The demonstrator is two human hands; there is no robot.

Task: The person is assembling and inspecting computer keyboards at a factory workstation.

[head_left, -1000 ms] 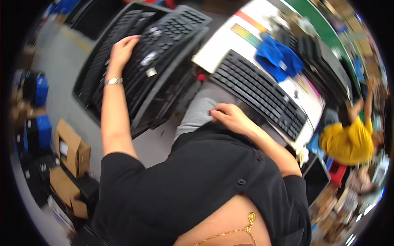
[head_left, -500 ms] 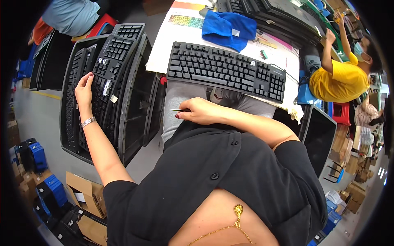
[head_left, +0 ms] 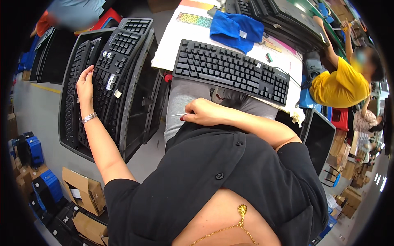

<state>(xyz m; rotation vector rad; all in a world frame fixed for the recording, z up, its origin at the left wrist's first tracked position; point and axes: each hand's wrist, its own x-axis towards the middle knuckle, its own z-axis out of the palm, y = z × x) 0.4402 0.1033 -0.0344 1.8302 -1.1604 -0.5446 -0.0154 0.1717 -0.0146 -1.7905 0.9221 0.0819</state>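
Note:
My left hand (head_left: 85, 88) reaches into a black bin (head_left: 65, 133) at the left, its fingertips pinched at the edge of one of the black keyboards (head_left: 76, 65) standing there. Its exact hold is partly hidden. Beside it stands another keyboard (head_left: 119, 45) with a few white spots among its keys. My right hand (head_left: 203, 112) rests near my lap, closed around a thin pointed metal tool (head_left: 177, 115) whose tip sticks out to the left. In front of me a full-size black keyboard (head_left: 230, 69) lies across the table's near edge, partly over my knees.
On the white table (head_left: 166, 51) lie a blue cloth (head_left: 236, 30), a colourful keyboard picture (head_left: 193, 19) and a small green piece (head_left: 269, 57). Stacked keyboards (head_left: 283, 24) stand at the back right. A co-worker in yellow (head_left: 340, 84) sits at the right; cardboard boxes (head_left: 84, 190) lie lower left.
The view has shifted slightly. My left hand has moved a little left relative to the white-spotted keyboard. My right hand keeps its place with the tool, which has turned slightly.

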